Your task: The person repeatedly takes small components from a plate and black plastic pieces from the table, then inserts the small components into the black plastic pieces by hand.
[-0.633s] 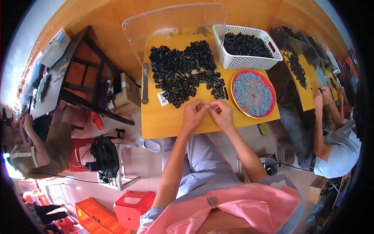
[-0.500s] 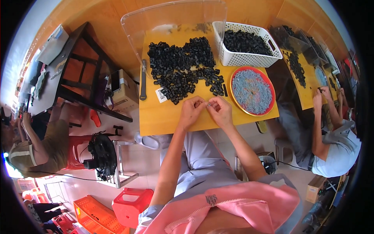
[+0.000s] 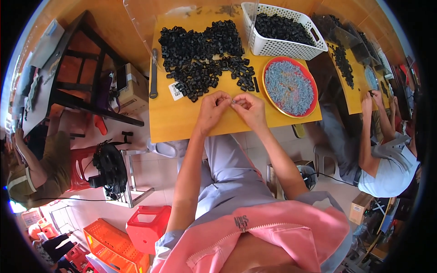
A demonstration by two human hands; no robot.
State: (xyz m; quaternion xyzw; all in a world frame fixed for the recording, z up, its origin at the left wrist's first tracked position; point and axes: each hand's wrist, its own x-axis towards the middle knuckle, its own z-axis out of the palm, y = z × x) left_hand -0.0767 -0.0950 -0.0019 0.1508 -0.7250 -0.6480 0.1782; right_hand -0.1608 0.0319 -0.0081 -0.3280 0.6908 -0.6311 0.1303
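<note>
Both hands meet over the near part of the yellow table. The left hand and the right hand have their fingers curled inward, and the fingertips of both pinch together on a very small piece between them; it is too small to tell what kind of piece it is. Just behind the hands lies a big heap of black plastic parts, spread on the table. To the right of the hands stands a round red tray filled with tiny blue-grey pieces. Behind the tray is a white basket that holds more black parts. A grey tool lies along the left edge of the table. At the right, another person sits at a neighbour table.
</note>
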